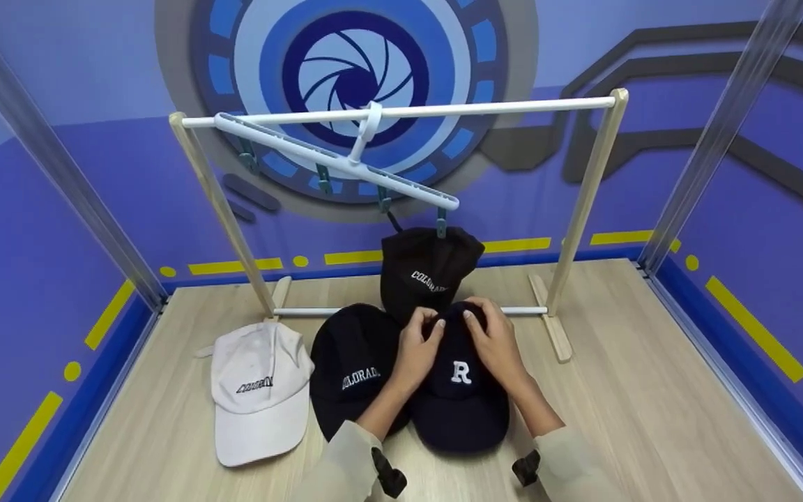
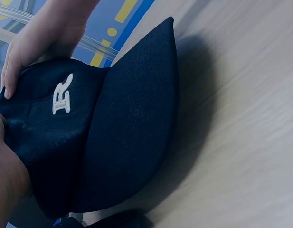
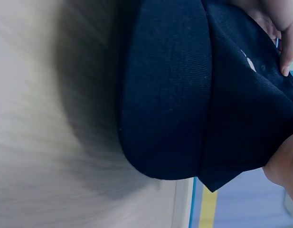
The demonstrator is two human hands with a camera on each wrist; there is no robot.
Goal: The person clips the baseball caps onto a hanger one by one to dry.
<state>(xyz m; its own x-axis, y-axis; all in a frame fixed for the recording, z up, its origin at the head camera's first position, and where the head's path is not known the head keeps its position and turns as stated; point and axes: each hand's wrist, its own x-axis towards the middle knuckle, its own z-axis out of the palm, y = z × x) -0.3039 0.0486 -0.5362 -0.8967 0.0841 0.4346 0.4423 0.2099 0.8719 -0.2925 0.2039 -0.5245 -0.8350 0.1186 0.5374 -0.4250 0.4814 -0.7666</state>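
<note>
Both hands hold a navy baseball cap [image 1: 459, 418] with a white letter R, gripping it near the top of its crown. My left hand [image 1: 415, 355] pinches one side, thumb on the front. On the other side my right hand [image 1: 499, 345] does the same, its thumb also on the front. The brim [image 2: 137, 109] points down toward me and casts a shadow on the table in the left wrist view. Just behind, a black cap [image 1: 419, 261] with white lettering hangs from the rightmost clip [image 1: 441, 223] of a white hanger [image 1: 290, 148].
The hanger hooks over the white bar [image 1: 499, 109] of a wooden-legged rack, with several green clips below. Left of my hands lie a black cap [image 1: 353, 348] and a white cap [image 1: 260, 390] on the wood-grain table [image 1: 652, 390]. Blue patterned walls [image 1: 116, 181] surround the table.
</note>
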